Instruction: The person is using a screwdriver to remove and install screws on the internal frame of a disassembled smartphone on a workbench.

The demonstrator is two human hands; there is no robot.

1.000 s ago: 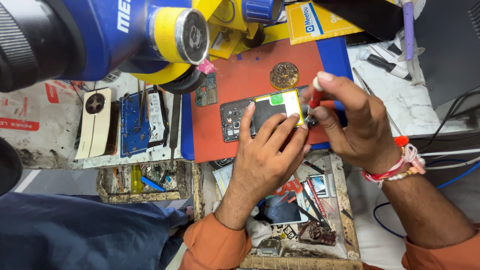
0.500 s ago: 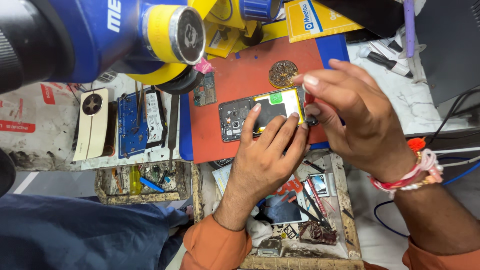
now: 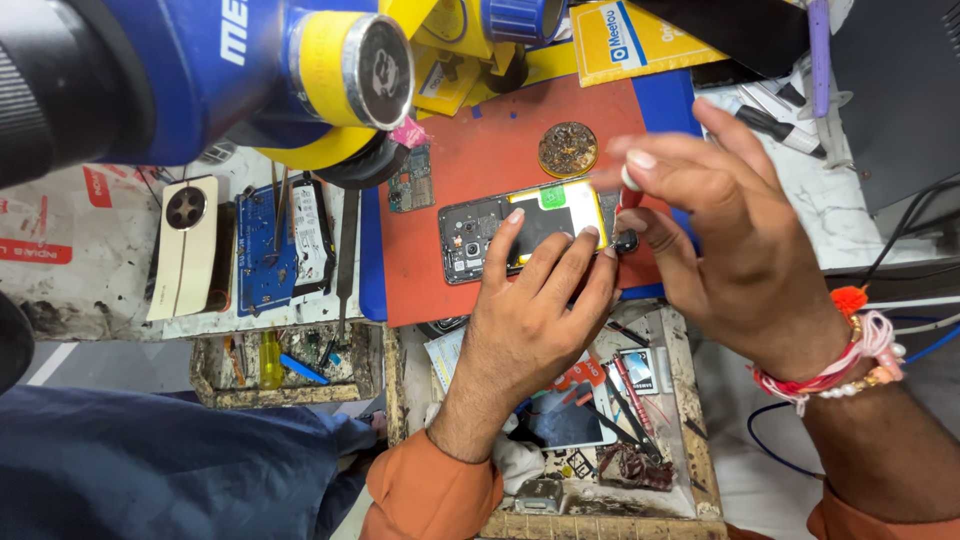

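Left hand (image 3: 535,320) presses spread fingers flat on opened phone (image 3: 525,228), lying on red mat (image 3: 480,150) on worktop. Right hand (image 3: 740,250) pinches small red-handled screwdriver (image 3: 630,195) at phone's right end.

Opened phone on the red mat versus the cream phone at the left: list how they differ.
The opened phone lies back off, its board and battery exposed, under the left hand; the cream phone is closed, its round camera ring showing. The opened phone lies crosswise on the red mat; the cream phone lies lengthwise, untouched. Both lie flat, rear up.
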